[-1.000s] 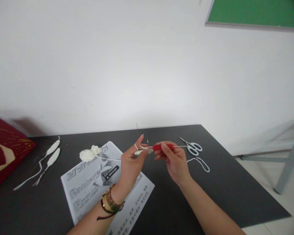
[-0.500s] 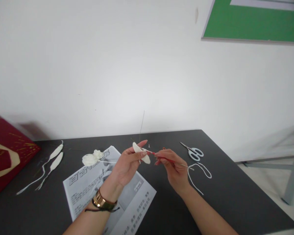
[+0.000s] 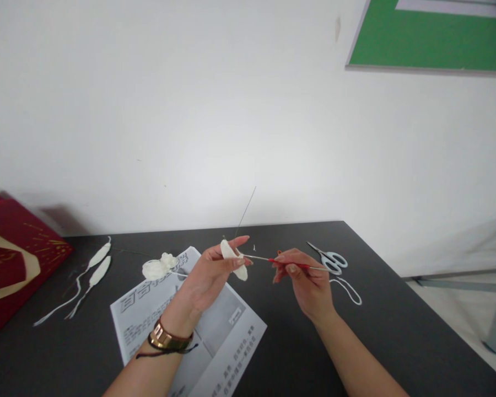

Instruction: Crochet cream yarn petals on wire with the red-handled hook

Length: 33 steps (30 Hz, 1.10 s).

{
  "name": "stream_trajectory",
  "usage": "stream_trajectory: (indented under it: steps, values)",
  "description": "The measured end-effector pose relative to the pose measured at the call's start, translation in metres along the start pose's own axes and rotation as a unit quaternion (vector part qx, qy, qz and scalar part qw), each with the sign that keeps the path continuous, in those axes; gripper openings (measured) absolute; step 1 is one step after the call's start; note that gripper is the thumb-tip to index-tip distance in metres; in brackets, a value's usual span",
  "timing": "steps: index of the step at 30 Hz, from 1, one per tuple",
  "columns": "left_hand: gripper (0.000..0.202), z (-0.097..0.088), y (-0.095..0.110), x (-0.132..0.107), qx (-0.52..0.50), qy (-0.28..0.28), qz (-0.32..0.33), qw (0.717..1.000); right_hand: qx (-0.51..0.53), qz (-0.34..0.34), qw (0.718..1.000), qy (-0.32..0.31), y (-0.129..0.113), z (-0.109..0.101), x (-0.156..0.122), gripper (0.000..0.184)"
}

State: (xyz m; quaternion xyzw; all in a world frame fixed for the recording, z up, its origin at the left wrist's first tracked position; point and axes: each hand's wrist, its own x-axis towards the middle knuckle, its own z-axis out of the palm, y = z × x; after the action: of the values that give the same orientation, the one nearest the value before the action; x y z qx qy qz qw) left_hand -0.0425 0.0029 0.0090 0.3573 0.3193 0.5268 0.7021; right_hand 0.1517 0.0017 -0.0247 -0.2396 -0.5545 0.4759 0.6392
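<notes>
Between the thumb and fingers of my left hand (image 3: 215,270) is a white crocheted petal (image 3: 235,260), slanted down to the right. A thin wire (image 3: 246,209) sticks up behind it. My right hand (image 3: 308,278) grips a crochet hook (image 3: 293,264) by its red handle. The hook's metal shaft reaches left to the petal's edge by my left fingertips; whether its tip is inside a stitch I cannot tell. White yarn (image 3: 177,273) runs from behind my left wrist to a small white yarn ball (image 3: 159,267) on the table.
Two finished-looking white petals (image 3: 100,270) with yarn tails lie at the left beside a red gift bag (image 3: 16,259). A printed sheet (image 3: 231,342) lies under my left arm. Scissors (image 3: 330,260) and a loop of white cord (image 3: 351,289) rest right of my right hand on the black table (image 3: 397,331).
My right hand has moved right with the crochet hook, baring more of its shaft between the hands. The wire leans further right. The view has shifted slightly.
</notes>
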Motion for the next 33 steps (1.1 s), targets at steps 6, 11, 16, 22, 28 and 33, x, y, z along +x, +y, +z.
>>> stream_trajectory:
  steps: [6, 11, 16, 22, 28, 33]
  values:
    - [0.034, -0.005, 0.001, 0.0, -0.001, -0.033, -0.012, 0.999, 0.011, 0.004, 1.0, -0.022, -0.004, -0.003, 0.001, 0.013]
    - [0.035, -0.007, 0.002, 0.0, 0.004, -0.065, -0.026, 0.998, 0.034, 0.03, 0.999, -0.028, -0.008, -0.006, 0.004, 0.013]
    - [0.034, -0.007, 0.002, -0.003, 0.008, -0.086, -0.045, 0.995, 0.074, 0.063, 0.995, -0.014, -0.011, -0.006, 0.006, 0.013]
    - [0.028, -0.007, -0.002, -0.004, 0.093, -0.093, -0.015, 0.991, 0.177, 0.169, 0.968, 0.054, -0.006, -0.001, 0.008, 0.014]
    - [0.035, 0.001, -0.024, 0.007, 0.193, 0.027, 0.137, 0.971, 0.272, 0.28, 0.906, 0.162, 0.008, 0.011, 0.006, 0.016]
    - [0.041, 0.01, -0.048, 0.009, 0.18, 0.11, 0.185, 0.96, 0.203, 0.224, 0.936, 0.179, 0.014, 0.025, -0.004, 0.018]
